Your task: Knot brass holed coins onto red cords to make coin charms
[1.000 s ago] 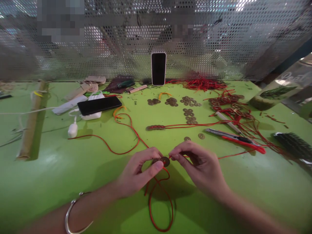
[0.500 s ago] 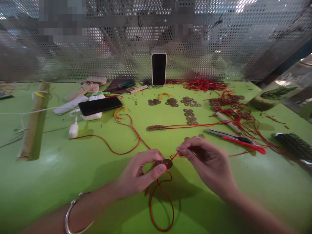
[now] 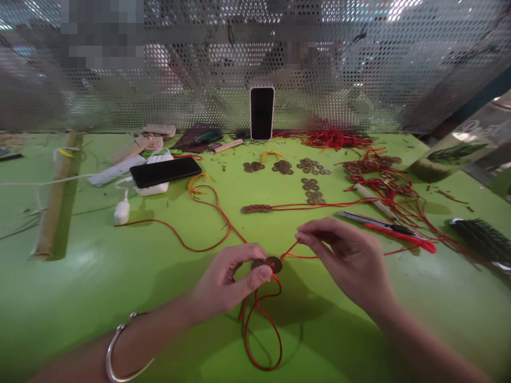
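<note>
Between thumb and fingers, my left hand (image 3: 235,279) pinches overlapping dark coins (image 3: 273,264) with holes in their middles. A red cord (image 3: 262,367) passes through the front coin and hangs below it in a loop. My right hand (image 3: 347,260) is closed in a pinch on the cord to the right, drawing a short stretch taut from the coins. Another length of cord runs from behind my left hand toward the back left. Just beyond my hands lies a row of overlapping coins (image 3: 256,209) threaded on red cord.
Small coin piles (image 3: 281,167) lie farther back. To the right are a red utility knife (image 3: 399,232), a tangle of corded coins (image 3: 379,173) and a black brush (image 3: 479,239). An upright phone (image 3: 262,113) stands by the perforated metal screen (image 3: 191,69). At left lie another phone (image 3: 165,172) and a bamboo piece (image 3: 56,202).
My right hand has moved slightly right, away from the coins, with the cord in its fingers. More cord shows between the hands, and the hanging loop is a little smaller.
</note>
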The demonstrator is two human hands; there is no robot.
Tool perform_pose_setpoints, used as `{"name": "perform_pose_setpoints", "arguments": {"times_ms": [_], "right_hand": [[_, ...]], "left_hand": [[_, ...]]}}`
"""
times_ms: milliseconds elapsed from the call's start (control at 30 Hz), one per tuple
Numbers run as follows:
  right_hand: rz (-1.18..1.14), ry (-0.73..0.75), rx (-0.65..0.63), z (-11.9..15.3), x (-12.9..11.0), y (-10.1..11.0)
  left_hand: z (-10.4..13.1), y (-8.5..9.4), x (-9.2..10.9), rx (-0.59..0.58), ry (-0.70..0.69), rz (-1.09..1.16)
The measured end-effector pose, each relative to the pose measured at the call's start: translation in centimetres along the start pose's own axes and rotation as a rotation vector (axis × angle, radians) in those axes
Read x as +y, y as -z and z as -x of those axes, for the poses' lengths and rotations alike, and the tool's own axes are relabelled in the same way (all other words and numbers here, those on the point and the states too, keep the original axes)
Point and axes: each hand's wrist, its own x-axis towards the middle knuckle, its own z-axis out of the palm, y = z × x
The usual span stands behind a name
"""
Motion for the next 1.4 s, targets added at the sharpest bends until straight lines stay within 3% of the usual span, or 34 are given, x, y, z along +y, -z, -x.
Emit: {"name": "perform_pose_setpoints", "arguments": {"times_ms": [100, 167, 433, 567, 733, 900, 967, 1100, 1167, 1267, 1333, 1400], "right_hand": [[0.189, 0.213, -0.187, 0.1, 0.3, -0.2], [0.2, 0.306, -0.247, 0.2, 0.5, -0.4], [0.124, 0.411, -0.151, 0.2, 0.6, -0.9], [0.16, 0.36, -0.081, -0.2, 0.3, -0.5], [0.288, 0.231, 0.075, -0.8, 1.2, 0.7], [0.312, 0.162, 0.048, -1.1, 2.1, 1.4], [0.248, 0.083, 0.101, -1.3, 2.3, 2.1], [-0.086, -0.057, 0.449, -2.3, 3.2, 5.2], [-0.291, -0.088, 0.611, -2.8, 4.1, 7.5], [-0.422, -0.251, 0.807, -3.1, 6.2, 11.7], [-0.466, -0.342, 0.87, -2.6, 8.0, 14.7], [-0.391, -0.261, 0.869, -1.4, 9.8, 17.6]], "left_hand": [[-0.1, 0.1, 0.1, -0.003, -0.013, 0.011], [-0.2, 0.1, 0.1, -0.001, -0.005, 0.005], [-0.1, -0.2, -0.2, -0.048, 0.077, 0.014], [0.1, -0.1, -0.2, -0.054, 0.101, 0.025], [0.1, -0.3, 0.5, -0.146, -0.021, 0.058], [0.2, -0.2, 0.5, -0.09, 0.008, 0.082], [0.2, 0.0, 0.4, -0.065, 0.018, 0.099], [0.0, 0.4, 0.3, -0.028, 0.014, 0.108], [-0.2, 0.5, 0.2, -0.015, 0.01, 0.102], [-0.4, 0.7, 0.1, -0.011, -0.007, 0.109], [-0.5, 0.8, 0.0, -0.011, -0.026, 0.108], [-0.5, 0.9, -0.1, -0.007, -0.042, 0.103]]}}
